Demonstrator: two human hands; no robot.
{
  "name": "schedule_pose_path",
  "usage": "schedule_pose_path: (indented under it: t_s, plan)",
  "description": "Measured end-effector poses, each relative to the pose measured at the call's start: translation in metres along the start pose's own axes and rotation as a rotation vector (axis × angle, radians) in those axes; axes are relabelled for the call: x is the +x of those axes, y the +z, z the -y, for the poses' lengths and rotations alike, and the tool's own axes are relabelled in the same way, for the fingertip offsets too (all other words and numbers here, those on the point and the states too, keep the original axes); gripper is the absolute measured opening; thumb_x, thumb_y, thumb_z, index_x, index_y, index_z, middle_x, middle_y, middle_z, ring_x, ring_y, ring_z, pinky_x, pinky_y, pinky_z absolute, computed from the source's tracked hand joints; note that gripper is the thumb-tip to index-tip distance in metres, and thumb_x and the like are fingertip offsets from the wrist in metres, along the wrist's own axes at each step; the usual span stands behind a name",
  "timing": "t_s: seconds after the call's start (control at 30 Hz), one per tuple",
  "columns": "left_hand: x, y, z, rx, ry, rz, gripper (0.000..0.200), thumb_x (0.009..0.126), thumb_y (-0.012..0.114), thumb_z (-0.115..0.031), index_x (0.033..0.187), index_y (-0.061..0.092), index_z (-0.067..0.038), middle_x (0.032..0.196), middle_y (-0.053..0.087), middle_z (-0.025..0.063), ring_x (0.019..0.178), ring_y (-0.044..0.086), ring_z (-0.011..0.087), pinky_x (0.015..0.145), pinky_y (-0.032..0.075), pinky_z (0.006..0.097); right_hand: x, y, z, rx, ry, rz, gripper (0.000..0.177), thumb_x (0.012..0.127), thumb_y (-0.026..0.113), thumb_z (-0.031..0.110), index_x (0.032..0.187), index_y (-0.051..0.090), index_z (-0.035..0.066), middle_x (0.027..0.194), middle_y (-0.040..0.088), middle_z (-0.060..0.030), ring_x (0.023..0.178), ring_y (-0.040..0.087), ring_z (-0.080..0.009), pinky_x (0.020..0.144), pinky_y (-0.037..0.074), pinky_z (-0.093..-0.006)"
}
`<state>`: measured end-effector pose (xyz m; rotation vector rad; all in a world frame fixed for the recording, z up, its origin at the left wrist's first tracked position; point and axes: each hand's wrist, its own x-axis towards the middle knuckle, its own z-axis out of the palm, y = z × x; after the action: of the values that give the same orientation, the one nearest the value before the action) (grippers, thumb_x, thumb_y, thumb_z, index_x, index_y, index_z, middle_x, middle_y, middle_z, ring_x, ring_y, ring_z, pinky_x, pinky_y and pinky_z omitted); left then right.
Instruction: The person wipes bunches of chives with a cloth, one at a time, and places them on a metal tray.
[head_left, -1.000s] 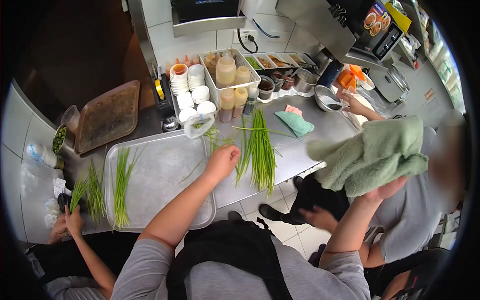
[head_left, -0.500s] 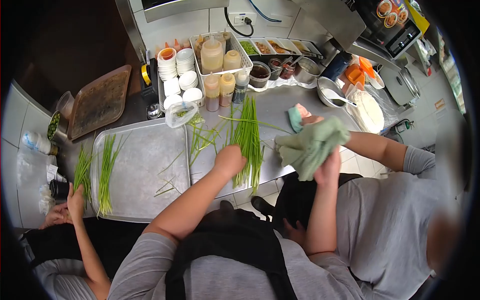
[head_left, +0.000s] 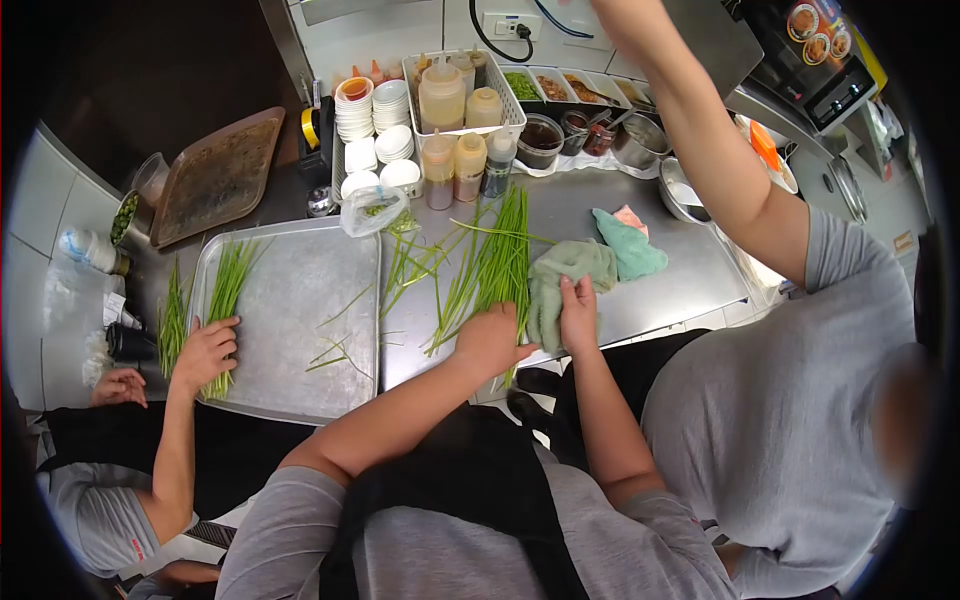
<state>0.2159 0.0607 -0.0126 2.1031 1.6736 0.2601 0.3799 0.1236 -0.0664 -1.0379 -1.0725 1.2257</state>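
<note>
A bunch of long green chives (head_left: 508, 240) lies on the steel counter, some stalks splayed to the left. My left hand (head_left: 492, 342) is closed over its lower part near the counter edge, thumb pointing right. My right hand (head_left: 578, 318) grips the edge of a crumpled green cloth (head_left: 560, 270), which rests on the counter right beside the chives. A teal and pink cloth (head_left: 630, 248) lies just beyond it. Loose stalks (head_left: 415, 265) are scattered between the bunch and a metal tray (head_left: 300, 270).
On the left, a co-worker's hand (head_left: 207, 355) touches chives (head_left: 232, 275) on the tray. At right, another person's arm (head_left: 700, 120) reaches toward the back wall. Sauce bottles (head_left: 440, 170), white bowls (head_left: 395, 145), a plastic bag (head_left: 372, 210) and ingredient containers (head_left: 540, 140) line the back.
My right hand has lowered the green cloth from the air onto the counter beside the chives. The right co-worker's hand left the teal cloth and rose. The left co-worker's hand moved onto the tray's chives.
</note>
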Motion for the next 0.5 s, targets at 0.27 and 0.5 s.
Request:
schedule_pose_path:
  t_s: [0.27,0.5]
  plan:
    - [0.013,-0.005,0.045,-0.227,-0.182,-0.019,0.034,0.082,0.059,-0.018,0.104,0.051,0.006,0.097,0.061,0.0278,0.087,0.063,0.0388,0.077,0.051,0.0444,0.006,-0.033,0.0,0.468,0.283,-0.057,0.038,0.099,0.044,0.036,0.122,0.05,0.006,0.112,0.061,-0.0098,0.095,0.063,-0.0237,0.08,0.055,-0.0389]
    - [0.021,-0.041,0.086,-0.479,-0.188,-0.119,0.048,0.095,0.047,-0.039,0.104,0.055,0.008,0.087,0.065,0.0242,0.08,0.063,0.038,0.078,0.048,0.0413,0.012,-0.036,0.002,0.612,0.414,-0.08,0.057,0.097,0.04,0.053,0.13,0.046,0.007,0.119,0.058,-0.0108,0.102,0.06,-0.0268,0.088,0.051,-0.0429]
